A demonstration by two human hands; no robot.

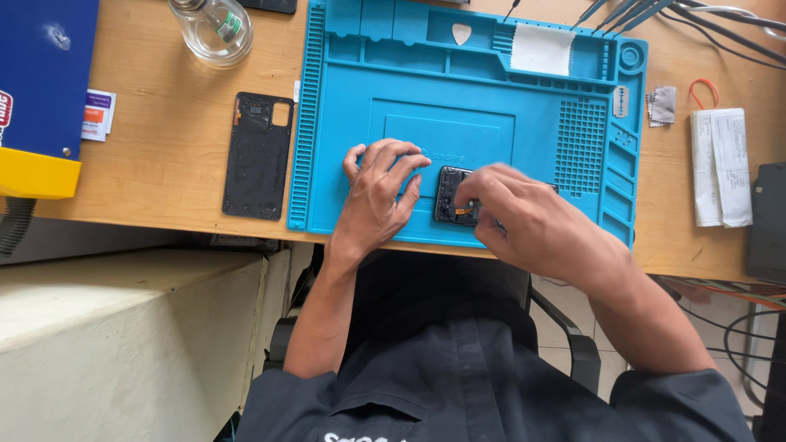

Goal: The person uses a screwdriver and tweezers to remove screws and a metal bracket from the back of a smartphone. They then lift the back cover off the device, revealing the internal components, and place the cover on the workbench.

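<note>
A: In the head view, what were the hands doing?

B: The left hand [378, 192] rested flat on the blue work mat [344, 123], fingers [391, 155] spread and released, gripping nothing. Just past its fingertips, to the right, lay the opened phone [451, 195], dark, with its insides showing.

A: And the other one?

B: The right hand [524, 217] covered most of the phone. Its fingers [471, 190] were curled down onto the phone's inner parts, near a small orange piece. Whether they pinched anything, I could not tell; the fingertips were too small and partly hidden.

A: So the phone sat between the two hands?

B: Yes, touching the right fingers, just beside the left fingers, near the mat's front edge.

A: What lay farther out?

B: Well to the left of the left fingers, off the mat, a black back cover [259, 155] lay on the wooden desk [164, 131]. Beyond it stood a clear glass bottle [211, 29]. Beyond the right fingers, a white cloth [540, 49] sat in the mat's upper tray, and a white pick [462, 33] beside it.
</note>
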